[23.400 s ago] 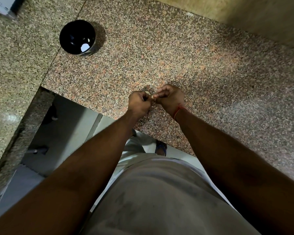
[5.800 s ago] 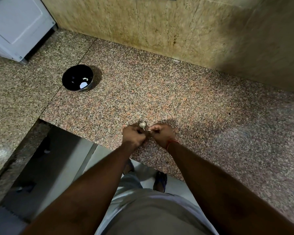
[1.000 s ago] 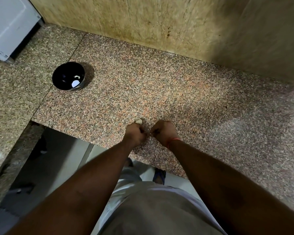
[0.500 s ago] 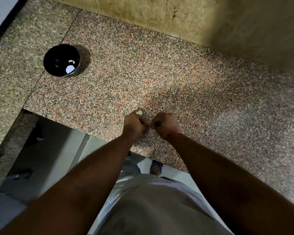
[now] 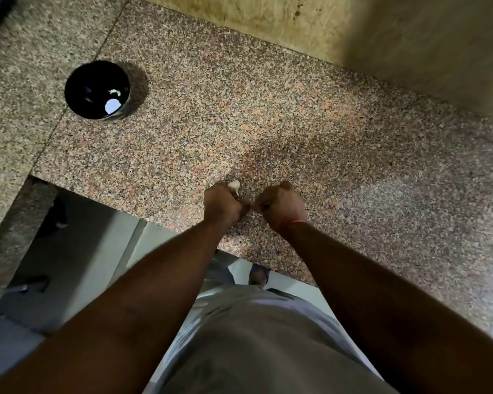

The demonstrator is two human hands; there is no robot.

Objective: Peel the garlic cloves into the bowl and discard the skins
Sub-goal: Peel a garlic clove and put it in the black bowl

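Garlic (image 5: 234,185): gripped in left hand (image 5: 224,204), tip showing.
Right hand (image 5: 281,206): fingers curled; contents hidden.
Bowl (image 5: 97,90): on desk (image 5: 296,123), well apart.

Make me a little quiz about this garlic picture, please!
1. True or false: the black bowl sits on the counter, away from both hands.
2. Which hand holds the garlic: A) left hand B) right hand?
3. Fill in: the bowl is on the person's ____ side.

Key: 1 true; 2 A; 3 left.
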